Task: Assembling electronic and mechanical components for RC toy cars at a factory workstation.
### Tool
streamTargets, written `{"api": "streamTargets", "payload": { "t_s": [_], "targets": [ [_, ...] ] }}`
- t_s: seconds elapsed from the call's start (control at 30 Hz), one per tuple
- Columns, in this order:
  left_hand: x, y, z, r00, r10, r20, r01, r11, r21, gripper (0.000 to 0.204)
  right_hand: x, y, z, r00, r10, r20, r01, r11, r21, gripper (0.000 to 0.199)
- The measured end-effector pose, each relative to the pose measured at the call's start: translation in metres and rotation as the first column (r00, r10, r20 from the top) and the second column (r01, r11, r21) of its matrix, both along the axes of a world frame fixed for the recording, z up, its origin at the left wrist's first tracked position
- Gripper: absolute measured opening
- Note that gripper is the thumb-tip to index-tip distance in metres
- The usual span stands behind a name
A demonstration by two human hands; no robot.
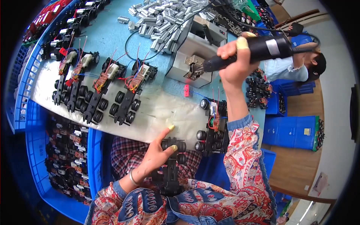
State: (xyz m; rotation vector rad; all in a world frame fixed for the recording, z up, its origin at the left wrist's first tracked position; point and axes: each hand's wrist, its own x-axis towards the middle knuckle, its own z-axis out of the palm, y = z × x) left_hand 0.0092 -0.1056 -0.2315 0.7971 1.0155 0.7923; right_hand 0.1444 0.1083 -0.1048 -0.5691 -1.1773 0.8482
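Observation:
My left hand (155,153) is closed on a black toy truck chassis (171,176) at the near edge of the table, over my lap. Thumb and forefinger, both with yellow tips, lie beside its wheels. My right hand (237,62) is wrapped round a black electric screwdriver (264,49) with a cable at its back end. The screwdriver lies nearly level, its tip at the metal front of a grey box-shaped screw feeder (180,71). I cannot make out whether a screw sits on the tip.
Several wired chassis (127,101) stand left of the feeder; another wired chassis (213,131) is at right. Silver metal cylinders (161,22) lie piled at the back. A blue crate (33,150) of chassis sits lower left. Another person (288,67) is at far right, near blue bins (290,131).

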Motion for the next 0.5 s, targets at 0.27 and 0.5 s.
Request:
{"api": "streamTargets", "payload": {
  "t_s": [0.27,0.5],
  "targets": [
    [0.0,0.0,-0.001,0.999,0.016,0.029,-0.015,0.999,-0.05,0.061,-0.006,0.007,-0.009,0.994,0.05,0.098,-0.038,0.992,-0.124,0.014],
    [0.0,0.005,-0.002,1.0,-0.001,-0.026,-0.001,0.998,-0.063,0.058,0.0,-0.079,-0.019,0.937,0.295,-0.186,-0.349,0.816,-0.461,0.021]
  ]
}}
